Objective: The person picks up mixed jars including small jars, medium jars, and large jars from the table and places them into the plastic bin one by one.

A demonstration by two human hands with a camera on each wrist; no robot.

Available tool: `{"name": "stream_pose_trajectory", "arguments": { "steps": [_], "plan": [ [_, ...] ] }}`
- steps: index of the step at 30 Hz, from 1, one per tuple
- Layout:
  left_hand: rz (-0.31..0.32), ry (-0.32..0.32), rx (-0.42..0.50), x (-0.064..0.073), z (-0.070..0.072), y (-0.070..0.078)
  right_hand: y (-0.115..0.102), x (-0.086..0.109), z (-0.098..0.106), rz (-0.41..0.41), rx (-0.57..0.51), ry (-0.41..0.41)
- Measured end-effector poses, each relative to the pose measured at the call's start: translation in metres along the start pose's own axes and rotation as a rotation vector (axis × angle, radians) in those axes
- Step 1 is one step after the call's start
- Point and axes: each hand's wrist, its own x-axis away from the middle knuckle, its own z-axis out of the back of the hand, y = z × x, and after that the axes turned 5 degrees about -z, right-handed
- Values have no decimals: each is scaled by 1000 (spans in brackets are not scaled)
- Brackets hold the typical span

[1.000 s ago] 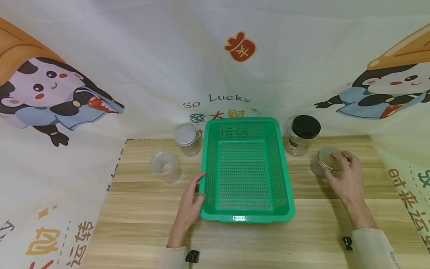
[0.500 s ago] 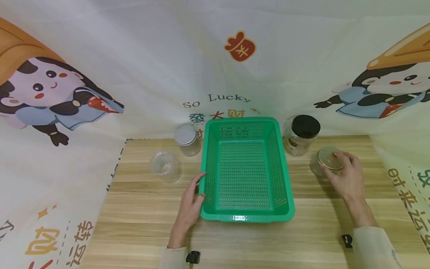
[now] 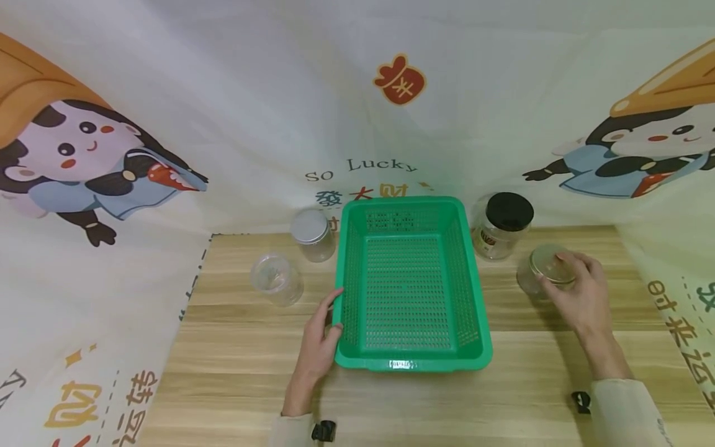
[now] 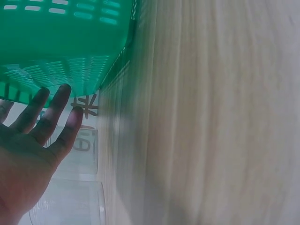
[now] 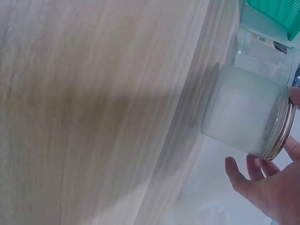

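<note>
Your right hand [image 3: 583, 297] pinches the gold-edged lid [image 5: 281, 133] of the frosted jar [image 5: 243, 110], roughly upright at three o'clock from the green basket [image 3: 447, 364]. Your left hand [image 3: 314, 351], fingers spread, touches the basket at eight. Around it on the wooden table [image 3: 223, 357], a black-lidded jar [image 3: 505, 223] stands at two o'clock, a silver-lidded jar [image 3: 313, 234] at ten, a clear container [image 3: 276, 280] at nine.

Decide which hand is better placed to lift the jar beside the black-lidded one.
Probably the right hand: it grips that jar by its lid. The left hand is across the green basket from it.
</note>
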Motion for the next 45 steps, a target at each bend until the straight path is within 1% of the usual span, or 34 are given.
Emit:
{"name": "stream_pose_trajectory", "arguments": {
  "steps": [2,4,7,14,23,27,31,34,38,45],
  "plan": [
    [1,-4,2,-1,2,10,-1,0,1,-1,-1,6],
    [1,-4,-4,-1,3,17,-1,0,1,-2,0,15],
    [5,-3,-10,0,3,19,-2,1,1,1,-2,31],
    [14,-4,3,-1,4,21,-3,2,2,40,-31,61],
    [15,-2,6,-1,3,21,-8,9,6,25,-37,28],
    [18,-4,-3,-1,2,20,-11,12,8,23,-35,37],
    [43,12,-13,1,3,20,-12,15,7,53,-36,48],
    [54,17,-11,2,4,20,-12,19,7,56,-49,55],
    [42,-1,0,1,3,19,-12,23,9,40,-65,75],
    [43,8,6,0,1,19,-14,23,10,103,-65,96]
  ]
}}
